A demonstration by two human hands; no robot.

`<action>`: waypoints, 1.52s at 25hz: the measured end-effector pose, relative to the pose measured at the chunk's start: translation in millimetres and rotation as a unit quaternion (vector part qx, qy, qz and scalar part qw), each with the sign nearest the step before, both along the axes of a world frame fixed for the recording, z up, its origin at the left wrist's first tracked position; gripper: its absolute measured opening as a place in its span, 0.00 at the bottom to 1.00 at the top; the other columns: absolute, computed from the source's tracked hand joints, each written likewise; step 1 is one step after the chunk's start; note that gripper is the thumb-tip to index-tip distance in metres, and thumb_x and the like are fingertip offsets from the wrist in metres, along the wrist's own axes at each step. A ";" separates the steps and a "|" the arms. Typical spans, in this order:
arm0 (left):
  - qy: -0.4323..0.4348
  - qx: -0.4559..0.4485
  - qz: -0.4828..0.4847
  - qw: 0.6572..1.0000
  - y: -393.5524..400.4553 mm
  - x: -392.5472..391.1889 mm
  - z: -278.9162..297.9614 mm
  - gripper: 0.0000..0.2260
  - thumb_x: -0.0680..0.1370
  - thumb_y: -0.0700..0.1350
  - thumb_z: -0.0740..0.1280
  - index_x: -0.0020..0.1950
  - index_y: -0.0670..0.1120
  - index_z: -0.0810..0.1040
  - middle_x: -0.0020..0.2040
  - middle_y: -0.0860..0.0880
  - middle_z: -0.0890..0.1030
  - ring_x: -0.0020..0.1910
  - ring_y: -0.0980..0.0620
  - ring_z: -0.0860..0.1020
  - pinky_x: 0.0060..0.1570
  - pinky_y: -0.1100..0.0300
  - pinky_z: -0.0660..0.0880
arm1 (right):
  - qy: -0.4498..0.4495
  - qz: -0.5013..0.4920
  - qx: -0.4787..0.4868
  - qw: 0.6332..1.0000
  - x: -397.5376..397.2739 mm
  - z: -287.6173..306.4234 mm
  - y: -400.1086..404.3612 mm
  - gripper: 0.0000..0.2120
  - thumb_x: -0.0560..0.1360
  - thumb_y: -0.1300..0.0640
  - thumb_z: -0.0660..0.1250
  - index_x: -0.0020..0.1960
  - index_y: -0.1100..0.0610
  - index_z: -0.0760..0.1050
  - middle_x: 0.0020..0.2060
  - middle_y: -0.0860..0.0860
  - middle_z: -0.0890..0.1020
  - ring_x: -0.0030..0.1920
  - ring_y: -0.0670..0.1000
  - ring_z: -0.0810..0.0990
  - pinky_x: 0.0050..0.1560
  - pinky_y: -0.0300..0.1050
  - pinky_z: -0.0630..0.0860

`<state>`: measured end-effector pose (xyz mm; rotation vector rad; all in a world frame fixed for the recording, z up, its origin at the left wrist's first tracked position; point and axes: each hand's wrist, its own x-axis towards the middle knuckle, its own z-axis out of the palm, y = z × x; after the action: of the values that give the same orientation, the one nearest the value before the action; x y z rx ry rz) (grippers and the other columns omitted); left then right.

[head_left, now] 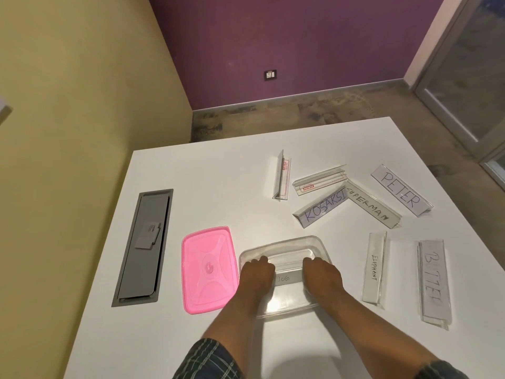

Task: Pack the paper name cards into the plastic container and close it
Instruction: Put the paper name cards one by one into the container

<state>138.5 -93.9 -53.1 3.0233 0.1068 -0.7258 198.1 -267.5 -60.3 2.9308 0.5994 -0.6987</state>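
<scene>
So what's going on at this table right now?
A person has both hands, the left hand and the right hand, inside the clear container, pressing down a card marked DOG. The pink lid lies off, left of the container. Holders reading KOSAKSI, SUPERMAN, PETER, ELEPHANT and BUTTER sit unpacked on the white table.

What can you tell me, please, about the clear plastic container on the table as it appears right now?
The clear plastic container is a shallow rectangular tub with rounded corners and a flared rim, see-through and glossy. It sits upright and open on the white table, its pink lid lying flat just to its left. Both hands reach into it: the left hand and right hand press a paper card with handwriting inside it, between them.
</scene>
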 end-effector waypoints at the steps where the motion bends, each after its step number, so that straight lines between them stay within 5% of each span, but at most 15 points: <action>1: -0.013 0.001 0.005 1.000 -3.3 -0.1 -0.4 0.12 0.75 0.37 0.67 0.58 0.41 0.79 0.58 0.41 0.77 0.54 0.38 0.79 0.52 0.49 0.74 | -0.009 -0.002 0.012 1.000 -1.2 -1.6 0.3 0.18 0.75 0.64 0.61 0.64 0.57 0.72 0.51 0.53 0.83 0.49 0.56 0.84 0.39 0.46 0.72; 5: -0.080 -0.004 0.058 0.995 -11.6 -4.0 -1.5 0.11 0.75 0.37 0.65 0.57 0.43 0.78 0.56 0.41 0.77 0.52 0.39 0.77 0.50 0.48 0.72 | -0.058 0.025 0.063 0.996 -8.2 -7.4 -5.4 0.29 0.73 0.63 0.61 0.74 0.55 0.62 0.47 0.51 0.83 0.43 0.55 0.85 0.34 0.46 0.70; 10: -0.085 -0.014 0.087 0.992 -12.2 -11.6 -2.0 0.09 0.76 0.39 0.63 0.55 0.45 0.76 0.51 0.45 0.81 0.48 0.42 0.81 0.44 0.53 0.70 | -0.049 0.076 0.069 0.993 -10.7 -1.9 -9.2 0.14 0.72 0.65 0.62 0.55 0.53 0.73 0.46 0.50 0.81 0.43 0.55 0.84 0.33 0.45 0.69; 19: -0.124 -0.029 0.064 0.990 -14.6 -28.7 3.7 0.10 0.77 0.41 0.63 0.57 0.44 0.76 0.51 0.45 0.81 0.47 0.42 0.81 0.42 0.53 0.72 | -0.076 0.091 0.082 0.990 -10.2 3.6 -9.7 0.12 0.71 0.64 0.64 0.50 0.52 0.79 0.45 0.50 0.81 0.45 0.56 0.83 0.36 0.46 0.70; 23: -0.167 -0.059 0.068 0.982 -20.4 -27.4 10.4 0.09 0.79 0.47 0.61 0.57 0.47 0.76 0.50 0.47 0.81 0.48 0.42 0.80 0.45 0.51 0.73 | -0.118 0.082 0.169 0.975 -5.8 13.9 -18.5 0.05 0.75 0.59 0.67 0.45 0.52 0.80 0.40 0.49 0.82 0.42 0.56 0.83 0.35 0.47 0.74; 26: -0.207 -0.090 0.046 0.973 -34.8 -20.5 22.6 0.09 0.77 0.46 0.62 0.55 0.47 0.78 0.48 0.48 0.81 0.46 0.43 0.78 0.45 0.50 0.72 | -0.234 -0.002 0.291 0.928 6.1 26.6 -40.0 0.05 0.73 0.59 0.73 0.49 0.53 0.83 0.41 0.50 0.82 0.40 0.55 0.81 0.36 0.47 0.77; 29: -0.231 -0.089 -0.068 0.966 -61.1 -9.7 37.4 0.08 0.66 0.40 0.66 0.45 0.46 0.78 0.41 0.47 0.77 0.39 0.42 0.75 0.37 0.53 0.66 | -0.279 -0.197 0.332 0.879 20.3 33.4 -73.5 0.10 0.74 0.58 0.73 0.55 0.55 0.81 0.49 0.53 0.80 0.45 0.57 0.81 0.46 0.52 0.79; 33: -0.268 -0.118 -0.197 0.936 -110.1 8.7 50.4 0.09 0.64 0.40 0.62 0.44 0.45 0.74 0.42 0.46 0.74 0.39 0.44 0.69 0.37 0.53 0.62 | -0.183 -0.422 0.225 0.859 24.1 21.2 -126.7 0.28 0.70 0.48 0.76 0.65 0.59 0.73 0.59 0.60 0.77 0.58 0.64 0.78 0.56 0.58 0.76; 35: -0.269 -0.141 -0.215 0.928 -135.1 16.3 50.4 0.08 0.68 0.42 0.61 0.45 0.45 0.73 0.44 0.46 0.74 0.42 0.44 0.69 0.39 0.52 0.62 | -0.090 -0.444 0.159 0.877 17.0 10.5 -143.1 0.35 0.67 0.39 0.76 0.64 0.58 0.71 0.59 0.57 0.77 0.60 0.62 0.78 0.53 0.54 0.75; 38: -0.226 -0.126 -0.245 0.934 -165.9 25.2 48.1 0.05 0.73 0.43 0.60 0.46 0.45 0.73 0.45 0.46 0.75 0.45 0.44 0.72 0.43 0.52 0.66 | 0.003 -0.414 0.120 0.902 4.0 -7.0 -150.4 0.31 0.67 0.34 0.71 0.59 0.55 0.71 0.55 0.53 0.76 0.57 0.58 0.79 0.46 0.49 0.73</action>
<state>163.6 -259.7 -4.9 2.8801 -0.7113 -0.0199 202.1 -417.9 -67.3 3.3592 -0.6792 -0.7076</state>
